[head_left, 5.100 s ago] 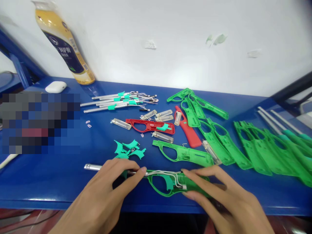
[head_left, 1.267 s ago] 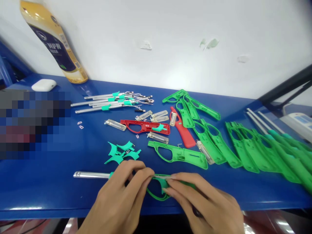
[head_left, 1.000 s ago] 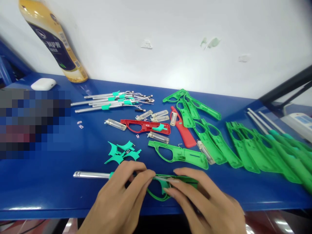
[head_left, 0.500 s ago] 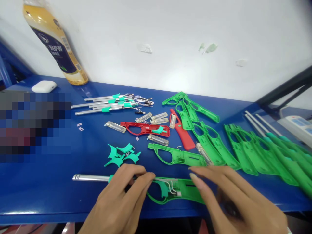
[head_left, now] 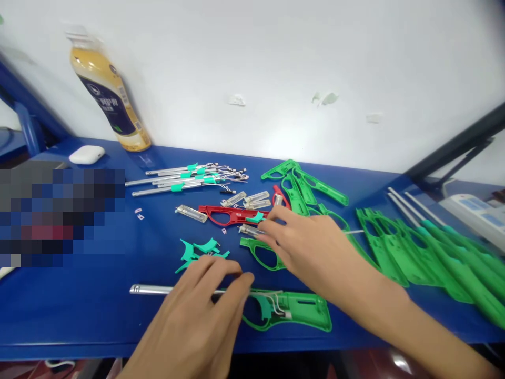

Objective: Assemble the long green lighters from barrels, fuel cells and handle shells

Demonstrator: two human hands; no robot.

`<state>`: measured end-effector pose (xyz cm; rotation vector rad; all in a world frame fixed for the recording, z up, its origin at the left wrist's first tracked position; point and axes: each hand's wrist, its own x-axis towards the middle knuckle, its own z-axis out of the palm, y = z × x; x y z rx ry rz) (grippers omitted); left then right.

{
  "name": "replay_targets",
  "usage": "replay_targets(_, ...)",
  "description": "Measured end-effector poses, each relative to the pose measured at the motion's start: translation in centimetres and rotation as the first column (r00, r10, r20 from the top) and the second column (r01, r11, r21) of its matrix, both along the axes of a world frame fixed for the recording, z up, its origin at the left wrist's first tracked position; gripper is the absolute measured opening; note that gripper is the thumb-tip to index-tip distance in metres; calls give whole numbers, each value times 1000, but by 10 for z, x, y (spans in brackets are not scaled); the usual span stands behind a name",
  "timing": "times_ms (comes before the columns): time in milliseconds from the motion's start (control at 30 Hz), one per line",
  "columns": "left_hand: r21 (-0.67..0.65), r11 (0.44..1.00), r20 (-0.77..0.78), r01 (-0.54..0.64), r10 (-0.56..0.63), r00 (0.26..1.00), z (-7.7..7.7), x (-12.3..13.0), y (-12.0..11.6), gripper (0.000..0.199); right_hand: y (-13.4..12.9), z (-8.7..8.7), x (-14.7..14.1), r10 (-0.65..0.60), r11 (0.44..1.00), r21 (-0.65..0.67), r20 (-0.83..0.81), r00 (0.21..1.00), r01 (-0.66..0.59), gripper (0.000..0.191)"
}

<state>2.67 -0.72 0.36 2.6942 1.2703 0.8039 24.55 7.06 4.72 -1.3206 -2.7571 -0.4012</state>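
Observation:
My left hand (head_left: 201, 310) is closed over the front part of a green lighter shell half (head_left: 311, 313) near the table's front edge. A metal lighter tube (head_left: 152, 289) sticks out to its left. In this shell sit a teal trigger (head_left: 265, 308) and white wires with a small end piece. My right hand (head_left: 294, 237) reaches across to the middle, thumb and fingertips closed at the right end of a clear fuel tank (head_left: 249, 230). Just behind that tank lies a red shell half (head_left: 221, 215) with a teal trigger on it. The fingers partly hide the tank.
Tubes with wires (head_left: 177, 179) lie behind, teal triggers (head_left: 189, 248) nearer. Green shell halves (head_left: 382, 242) and lighters with tubes (head_left: 453, 247) fill the right. A yellow bottle (head_left: 114, 105) and white case (head_left: 87, 155) stand by the wall; a power strip (head_left: 473, 210) lies far right.
My right hand has left the right end of the green shell and moved up and left to the clear fuel tank. My left hand stays on the shell. The view has shifted slightly.

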Motion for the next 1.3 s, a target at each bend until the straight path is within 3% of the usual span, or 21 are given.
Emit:
replay_targets(133, 77, 989, 17, -124, 123, 992, 16, -14, 25, 23, 8, -4, -16, 30, 999, 33, 53, 998, -32, 4)
replay_targets(300, 77, 984, -59, -164, 168, 984, 17, -33, 54, 21, 9, -2, -18, 46, 997, 63, 93, 995, -52, 8)
replay_targets(467, -18, 986, -150, -166, 162, 975, 12, -32, 73, 19, -5, 9, 4, 11, 997, 73, 71, 997, -16, 22)
replay_targets(600, -105, 981, -267, -163, 130, 955, 13, -26, 85, 17, -17, 7, 29, 33, 991, 135, -66, 997, -24, 30)
replay_targets(700, -143, 974, -322, -175, 121, 939, 17, -22, 90, 18, -19, 2, 40, 58, 990, 135, -154, 986, -37, 31)
replay_targets(900, -153, 971, -387, -183, 112, 915, 21, -19, 94, 19, -4, -1, 47, -29, 996, -85, -397, 918, -5, 20)
replay_targets(1167, -118, 980, -382, -157, 101, 919, 19, -17, 94, 17, 4, -11, 40, -29, 993, -114, -388, 921, -17, 26)
replay_targets(1300, -101, 990, -342, -97, 57, 938, 21, -15, 93, 27, 6, -15, 36, -30, 990, -140, -380, 925, -26, 22)
